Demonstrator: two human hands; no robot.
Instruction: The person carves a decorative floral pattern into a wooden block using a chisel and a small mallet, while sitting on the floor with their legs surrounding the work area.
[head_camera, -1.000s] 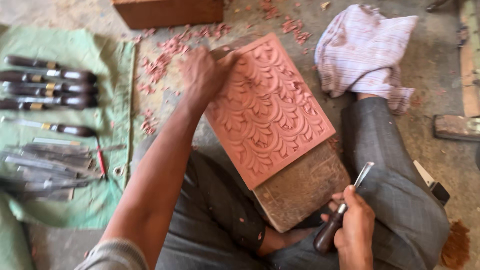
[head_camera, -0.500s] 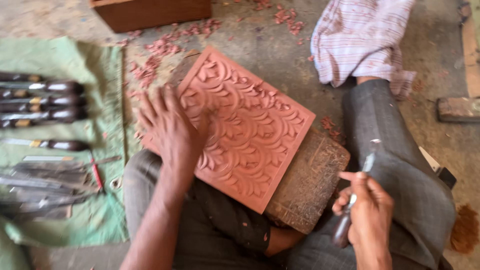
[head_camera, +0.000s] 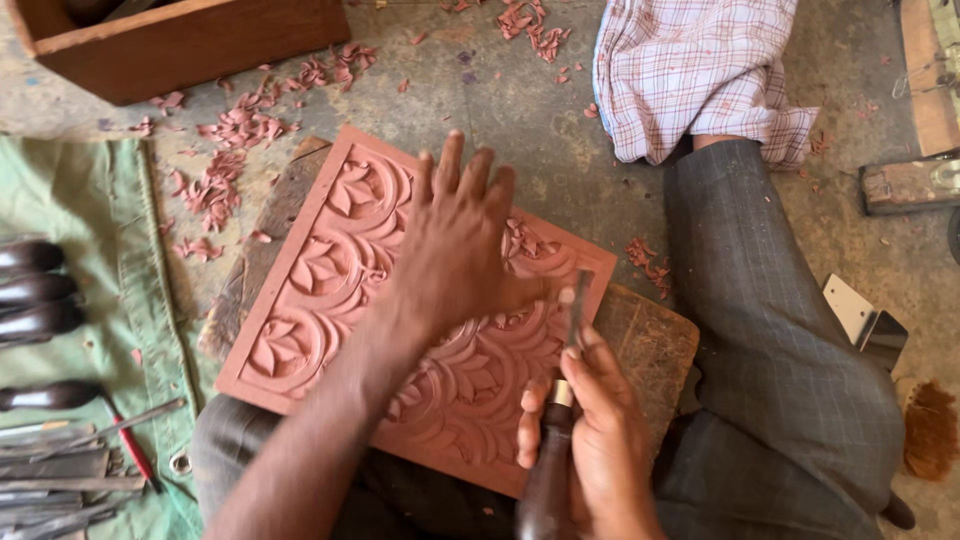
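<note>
A reddish carved wooden panel (head_camera: 330, 270) with a leaf and scroll relief lies on a worn wooden block (head_camera: 650, 340) across my lap. My left hand (head_camera: 455, 240) rests flat on the panel's middle, fingers spread toward its far edge. My right hand (head_camera: 590, 440) grips a dark-handled chisel (head_camera: 560, 420), whose steel blade points up at the panel's right part, close beside my left thumb.
A green cloth (head_camera: 120, 300) at left carries several dark-handled chisels (head_camera: 40, 300) and thin metal tools. Red wood shavings (head_camera: 230, 150) litter the concrete floor. A wooden box (head_camera: 190, 40) stands at the back left, a checked cloth (head_camera: 700, 70) at the back right.
The panel has been turned and shifted left on the block. My left hand moved from its left edge to its middle. My right hand brought the chisel from my lap onto the panel.
</note>
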